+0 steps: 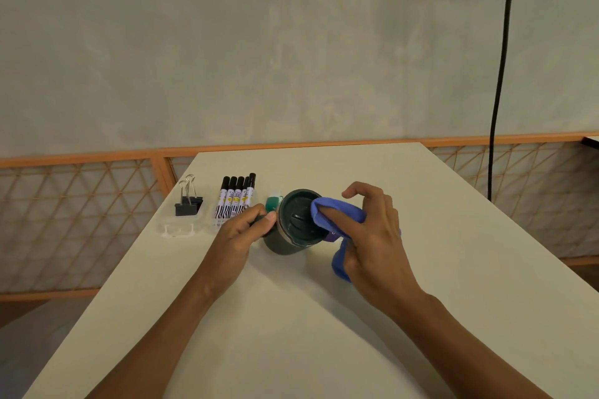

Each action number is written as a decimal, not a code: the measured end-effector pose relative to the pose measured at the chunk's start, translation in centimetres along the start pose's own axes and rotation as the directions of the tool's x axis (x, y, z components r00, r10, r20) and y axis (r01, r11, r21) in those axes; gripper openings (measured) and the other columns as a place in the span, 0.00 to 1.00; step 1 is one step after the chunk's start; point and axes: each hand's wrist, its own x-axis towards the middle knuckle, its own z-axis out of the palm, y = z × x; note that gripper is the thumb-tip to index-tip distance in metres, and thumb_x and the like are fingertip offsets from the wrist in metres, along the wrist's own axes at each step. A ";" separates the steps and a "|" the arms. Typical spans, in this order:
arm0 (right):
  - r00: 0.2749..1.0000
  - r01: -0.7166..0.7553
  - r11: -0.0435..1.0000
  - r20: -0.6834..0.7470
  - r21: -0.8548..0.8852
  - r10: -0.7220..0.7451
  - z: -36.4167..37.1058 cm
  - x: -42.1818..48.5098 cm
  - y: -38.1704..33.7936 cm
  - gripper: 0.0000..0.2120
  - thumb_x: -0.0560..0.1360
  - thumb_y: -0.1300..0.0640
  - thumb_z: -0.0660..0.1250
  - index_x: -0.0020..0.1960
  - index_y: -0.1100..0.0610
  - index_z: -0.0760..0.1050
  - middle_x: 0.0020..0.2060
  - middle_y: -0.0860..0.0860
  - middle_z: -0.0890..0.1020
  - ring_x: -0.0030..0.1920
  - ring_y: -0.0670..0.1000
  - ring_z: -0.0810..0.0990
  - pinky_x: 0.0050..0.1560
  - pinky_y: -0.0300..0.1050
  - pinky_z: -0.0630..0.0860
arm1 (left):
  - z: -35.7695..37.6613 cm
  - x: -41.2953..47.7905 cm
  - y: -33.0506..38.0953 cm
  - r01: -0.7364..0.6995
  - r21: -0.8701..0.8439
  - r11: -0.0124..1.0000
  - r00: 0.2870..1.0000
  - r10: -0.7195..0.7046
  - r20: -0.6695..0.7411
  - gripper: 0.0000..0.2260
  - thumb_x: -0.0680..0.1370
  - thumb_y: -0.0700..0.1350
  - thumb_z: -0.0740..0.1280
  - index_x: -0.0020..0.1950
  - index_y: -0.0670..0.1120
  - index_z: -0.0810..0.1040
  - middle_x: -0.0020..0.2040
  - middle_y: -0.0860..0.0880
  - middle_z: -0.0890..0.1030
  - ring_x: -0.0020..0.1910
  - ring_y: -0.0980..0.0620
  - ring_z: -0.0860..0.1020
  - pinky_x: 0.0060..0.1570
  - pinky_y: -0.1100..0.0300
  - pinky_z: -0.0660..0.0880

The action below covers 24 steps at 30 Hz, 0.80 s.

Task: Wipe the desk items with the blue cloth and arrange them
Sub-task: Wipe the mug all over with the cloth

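1. Pale surface (pixel 291 317) is backed by a grey wall (pixel 259 42).
2. Upright dark green mug (pixel 296 220) is gripped at its side by fingers of the left hand (pixel 240 236).
3. Blue cloth (pixel 337 212), clutched by fingers of the right hand (pixel 376 236), is pressed onto the mug's lid.

1. The table (pixel 291 317) has a plain, pale cream top. It runs away from the viewer to a straight far edge.
2. A clear plastic tray (pixel 178 230) lies near the table's left edge. Black binder clips (pixel 188 206) sit in it, silver wire handles raised.
3. Just right of the tray, five markers (pixel 235 199) lie side by side, touching. Their black caps point toward the far edge, and their near ends are hidden.
4. A small green-and-white item (pixel 273 201) lies between the markers and the mug; what it is cannot be told.
5. A dark mug (pixel 296 214) with a dark lid stands upright near the table's middle, just right of the small item.
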 end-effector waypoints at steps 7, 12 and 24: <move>0.993 0.093 0.993 0.082 -0.073 -0.086 1.2 0.2 -1.1 0.44 0.63 0.77 0.70 0.69 0.40 0.80 0.73 0.48 0.67 0.65 0.54 0.69 0.56 0.49 0.68 | 0.4 -0.1 1.1 0.003 -0.021 1.000 1.000 -0.003 0.009 0.21 0.88 0.42 0.62 0.36 0.57 0.75 0.36 0.59 0.70 0.39 0.58 0.69 0.47 0.60 0.67; 0.998 0.041 0.976 0.043 0.216 -0.051 -0.1 0.0 0.1 0.37 0.65 0.73 0.60 0.58 0.39 0.86 0.67 0.41 0.70 0.62 0.48 0.69 0.61 0.48 0.70 | -0.5 0.0 0.3 -0.007 -0.021 1.000 1.000 0.007 -0.004 0.18 0.86 0.48 0.65 0.41 0.41 0.66 0.38 0.51 0.66 0.41 0.52 0.65 0.47 0.54 0.63; 0.998 -0.041 0.987 0.061 0.155 0.032 0.0 -0.2 -1.2 0.33 0.73 0.71 0.64 0.70 0.41 0.78 0.70 0.44 0.66 0.60 0.50 0.70 0.57 0.56 0.75 | -0.3 -0.1 0.1 -0.033 0.034 0.999 0.999 0.033 0.003 0.17 0.84 0.52 0.65 0.41 0.43 0.68 0.38 0.51 0.67 0.41 0.52 0.65 0.44 0.55 0.62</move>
